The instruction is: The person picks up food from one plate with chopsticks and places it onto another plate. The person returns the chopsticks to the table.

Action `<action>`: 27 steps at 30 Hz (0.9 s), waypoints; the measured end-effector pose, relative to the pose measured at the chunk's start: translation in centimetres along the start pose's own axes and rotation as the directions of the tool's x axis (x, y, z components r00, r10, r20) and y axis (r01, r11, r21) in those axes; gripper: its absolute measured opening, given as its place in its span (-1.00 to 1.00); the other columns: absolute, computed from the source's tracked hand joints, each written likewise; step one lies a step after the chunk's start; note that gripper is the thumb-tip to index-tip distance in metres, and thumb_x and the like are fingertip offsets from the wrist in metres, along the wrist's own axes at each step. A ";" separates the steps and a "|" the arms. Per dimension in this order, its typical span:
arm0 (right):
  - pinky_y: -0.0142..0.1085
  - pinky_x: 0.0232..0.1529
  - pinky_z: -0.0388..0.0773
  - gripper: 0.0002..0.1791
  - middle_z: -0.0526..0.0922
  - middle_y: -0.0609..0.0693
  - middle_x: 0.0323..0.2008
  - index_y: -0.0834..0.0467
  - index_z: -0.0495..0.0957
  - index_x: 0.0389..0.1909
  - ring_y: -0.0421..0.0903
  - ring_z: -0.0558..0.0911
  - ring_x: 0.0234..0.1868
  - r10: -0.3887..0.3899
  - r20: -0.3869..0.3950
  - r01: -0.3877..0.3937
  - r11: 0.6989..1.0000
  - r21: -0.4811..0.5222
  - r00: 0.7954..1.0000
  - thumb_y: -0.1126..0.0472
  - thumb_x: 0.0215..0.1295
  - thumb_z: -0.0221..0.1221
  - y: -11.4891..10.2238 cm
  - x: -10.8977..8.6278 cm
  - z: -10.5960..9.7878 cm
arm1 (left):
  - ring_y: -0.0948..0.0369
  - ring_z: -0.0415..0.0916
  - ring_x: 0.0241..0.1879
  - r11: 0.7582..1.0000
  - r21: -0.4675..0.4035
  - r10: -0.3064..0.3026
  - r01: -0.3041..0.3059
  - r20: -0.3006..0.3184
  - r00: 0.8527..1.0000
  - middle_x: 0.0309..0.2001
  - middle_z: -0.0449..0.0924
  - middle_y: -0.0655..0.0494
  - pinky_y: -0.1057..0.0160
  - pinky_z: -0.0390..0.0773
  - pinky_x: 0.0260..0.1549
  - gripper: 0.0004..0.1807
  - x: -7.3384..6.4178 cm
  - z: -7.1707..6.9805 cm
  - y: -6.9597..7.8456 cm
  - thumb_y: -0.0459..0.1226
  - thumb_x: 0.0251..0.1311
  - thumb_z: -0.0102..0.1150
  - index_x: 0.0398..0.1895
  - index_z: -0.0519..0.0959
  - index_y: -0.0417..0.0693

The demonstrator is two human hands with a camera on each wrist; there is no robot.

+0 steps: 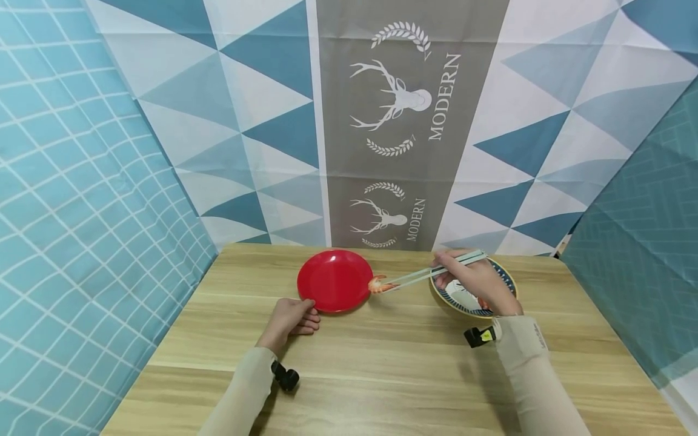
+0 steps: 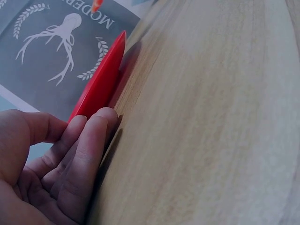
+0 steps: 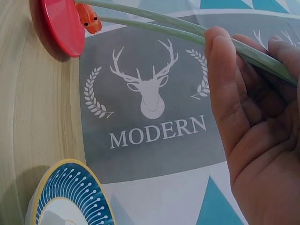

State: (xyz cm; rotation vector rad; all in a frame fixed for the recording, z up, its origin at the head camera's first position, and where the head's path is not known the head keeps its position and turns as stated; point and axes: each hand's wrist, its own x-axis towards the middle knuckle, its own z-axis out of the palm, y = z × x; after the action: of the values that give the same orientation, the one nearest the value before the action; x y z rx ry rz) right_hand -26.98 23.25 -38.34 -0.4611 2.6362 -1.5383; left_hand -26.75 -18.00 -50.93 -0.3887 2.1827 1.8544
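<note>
My right hand [image 1: 473, 280] holds a pair of pale green chopsticks [image 3: 159, 28], which reach leftward. Pinched at their tips is an orange shrimp [image 1: 380, 284], showing two black eye dots in the right wrist view; it overlaps the right rim of a red plate [image 1: 334, 278] in the head view. On the plate's near left side my left hand [image 1: 292, 318] grips the rim, thumb on top and fingers below. Under the right hand stands a blue-and-white patterned bowl [image 1: 511, 287] with a yellow rim, partly hidden by that hand; something orange shows inside it.
All of this is on a wooden table [image 1: 382, 369]. A printed cloth [image 1: 403, 151] with deer heads and triangles rises behind its back edge. Blue patterned sheets hang at the left [image 1: 82, 200] and right [image 1: 632, 242]. Each wrist bears a small black camera.
</note>
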 end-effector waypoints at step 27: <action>-0.32 -0.25 0.75 -0.54 0.77 0.18 -0.40 0.33 0.70 -0.14 -0.10 0.77 -0.41 -0.080 -0.004 0.080 0.996 0.045 0.997 -0.02 0.60 0.08 0.8 1.2 2.2 | 0.20 0.73 -0.51 1.000 0.026 -0.001 0.001 -0.005 1.000 -0.43 0.74 -0.04 0.26 0.77 -0.44 -0.65 0.1 0.0 -0.1 -0.16 0.48 0.14 -0.31 0.70 -0.29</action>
State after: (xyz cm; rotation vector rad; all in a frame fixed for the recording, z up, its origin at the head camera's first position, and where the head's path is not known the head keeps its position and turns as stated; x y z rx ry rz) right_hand -27.86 21.41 -40.04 -0.5688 2.6090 -1.6183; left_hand -26.81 -18.06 -51.04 -0.3891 2.2066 1.8251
